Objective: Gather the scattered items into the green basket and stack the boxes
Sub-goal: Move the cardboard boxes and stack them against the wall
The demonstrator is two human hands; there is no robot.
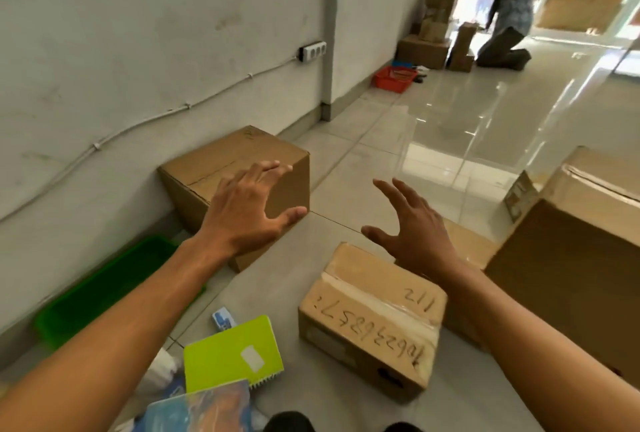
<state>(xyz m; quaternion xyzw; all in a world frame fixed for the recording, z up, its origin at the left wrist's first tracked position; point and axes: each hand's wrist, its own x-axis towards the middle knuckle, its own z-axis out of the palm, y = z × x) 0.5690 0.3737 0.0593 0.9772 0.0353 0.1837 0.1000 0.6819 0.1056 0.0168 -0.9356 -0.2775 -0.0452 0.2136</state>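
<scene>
My left hand [247,208] hovers with fingers spread over a brown cardboard box [221,158] that stands against the wall. My right hand [414,231] is also spread wide, above the floor between that box and a smaller taped box with handwritten numbers [370,321]. Neither hand holds anything. The green basket [86,296] lies by the wall at the lower left, partly hidden by my left forearm. A lime-green spiral notebook [232,352], a blue-and-orange book [201,407] and a small blue-white packet [223,318] lie scattered on the floor near me.
A large cardboard box [568,279] and another behind it [602,179] stand at the right. Far down the glossy tiled hall a kneeling person [509,12] handles stacked boxes beside a red basket [394,78]. A power strip [312,49] hangs on the wall.
</scene>
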